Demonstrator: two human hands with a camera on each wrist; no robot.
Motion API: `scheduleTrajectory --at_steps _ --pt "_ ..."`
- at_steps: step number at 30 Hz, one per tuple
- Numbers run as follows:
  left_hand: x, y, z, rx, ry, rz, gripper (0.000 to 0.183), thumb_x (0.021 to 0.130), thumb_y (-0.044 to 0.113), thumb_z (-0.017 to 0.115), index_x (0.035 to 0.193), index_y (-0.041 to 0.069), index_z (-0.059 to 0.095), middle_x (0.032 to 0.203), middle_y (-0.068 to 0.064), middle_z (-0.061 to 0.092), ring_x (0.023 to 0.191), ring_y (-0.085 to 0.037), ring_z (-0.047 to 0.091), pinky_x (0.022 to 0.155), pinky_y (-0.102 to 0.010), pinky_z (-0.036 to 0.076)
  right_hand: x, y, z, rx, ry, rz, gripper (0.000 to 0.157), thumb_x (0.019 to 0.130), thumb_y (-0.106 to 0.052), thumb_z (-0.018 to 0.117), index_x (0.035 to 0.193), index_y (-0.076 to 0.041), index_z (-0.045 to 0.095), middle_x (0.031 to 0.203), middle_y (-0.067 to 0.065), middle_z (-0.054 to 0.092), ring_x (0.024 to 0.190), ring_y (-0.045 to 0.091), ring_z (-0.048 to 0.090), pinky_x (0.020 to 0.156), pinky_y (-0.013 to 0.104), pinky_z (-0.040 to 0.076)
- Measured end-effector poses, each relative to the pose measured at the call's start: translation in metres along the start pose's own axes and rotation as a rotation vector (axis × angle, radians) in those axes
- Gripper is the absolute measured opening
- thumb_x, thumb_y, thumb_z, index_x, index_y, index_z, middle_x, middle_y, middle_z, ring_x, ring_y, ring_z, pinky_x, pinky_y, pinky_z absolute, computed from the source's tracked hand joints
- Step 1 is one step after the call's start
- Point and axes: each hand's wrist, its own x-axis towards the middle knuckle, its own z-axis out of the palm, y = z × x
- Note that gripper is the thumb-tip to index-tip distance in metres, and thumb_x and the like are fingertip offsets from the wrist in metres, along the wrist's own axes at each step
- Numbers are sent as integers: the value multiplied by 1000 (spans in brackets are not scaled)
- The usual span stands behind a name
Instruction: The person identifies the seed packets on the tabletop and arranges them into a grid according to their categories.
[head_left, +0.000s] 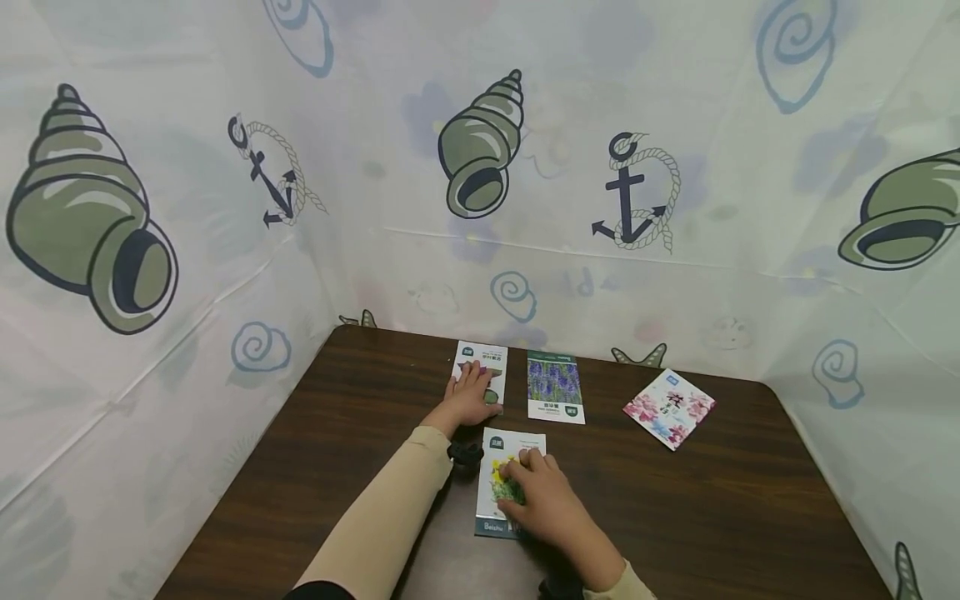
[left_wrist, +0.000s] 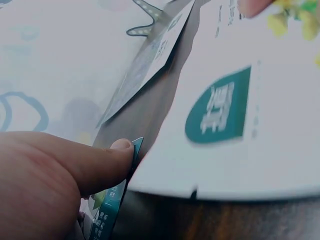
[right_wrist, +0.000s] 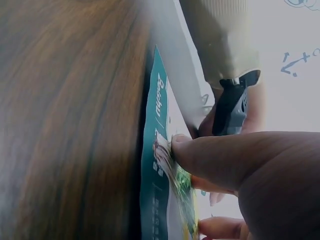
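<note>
My left hand (head_left: 468,402) lies with fingers spread on a white seed packet (head_left: 498,357) at the back left of the table, covering its middle. In the left wrist view, the thumb (left_wrist: 107,162) rests at that packet's green edge. Nearer, a seed packet with yellow flowers (head_left: 489,504) and a dark green lower band lies below the left wrist. My right hand (head_left: 546,498) touches the face of this yellow-flower packet with loosely bent fingers. The right wrist view has its thumb (right_wrist: 200,152) against the printed face.
A purple-flower seed packet (head_left: 555,383) lies right of the left hand. Farther right is a pink-blossom packet (head_left: 670,408), turned at an angle. The dark wooden table (head_left: 720,508) meets patterned cloth walls (head_left: 360,158) at its back and sides.
</note>
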Motion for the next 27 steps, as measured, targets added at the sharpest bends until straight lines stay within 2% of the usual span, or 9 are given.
scheduleTrajectory --at_steps 9,13,17,19,24,27 --pt "-1 0 -2 -21 -9 17 89 107 47 65 177 16 19 185 -10 -8 172 -32 -12 137 -61 -9 6 -2 7 -26 13 -51 47 98 -37 82 143 -26 73 147 14 60 114 28 54 93 54 52" --pt "-2 -1 -3 -25 -5 21 89 107 48 65 177 16 20 185 -11 -7 172 -32 -11 137 -61 -8 7 0 8 -22 2 -77 53 98 -26 77 150 -28 69 156 16 57 117 31 55 93 57 51" --pt "-3 0 -4 -17 1 26 88 107 49 65 177 18 20 185 -10 -6 173 -32 -10 137 -61 -7 7 1 9 12 -5 -113 62 93 -17 71 154 -25 64 160 20 54 120 35 54 94 64 49" --pt "-3 0 -4 -14 3 29 88 107 49 65 177 18 21 185 -11 -6 173 -33 -10 137 -61 -6 7 1 10 46 -6 -115 59 91 -15 70 150 -21 66 161 20 53 124 38 55 97 67 48" --pt "-3 1 -4 -16 0 31 88 107 47 66 176 17 21 185 -11 -6 172 -33 -10 137 -61 -7 10 4 12 157 -14 -101 40 89 -12 73 127 -19 67 164 17 53 138 42 53 107 73 43" --pt "-3 2 -4 -20 -5 29 87 108 47 66 176 17 21 185 -10 -7 172 -32 -10 137 -61 -7 10 8 14 197 -12 -133 36 92 -11 75 127 -20 69 165 16 52 145 44 51 111 76 41"
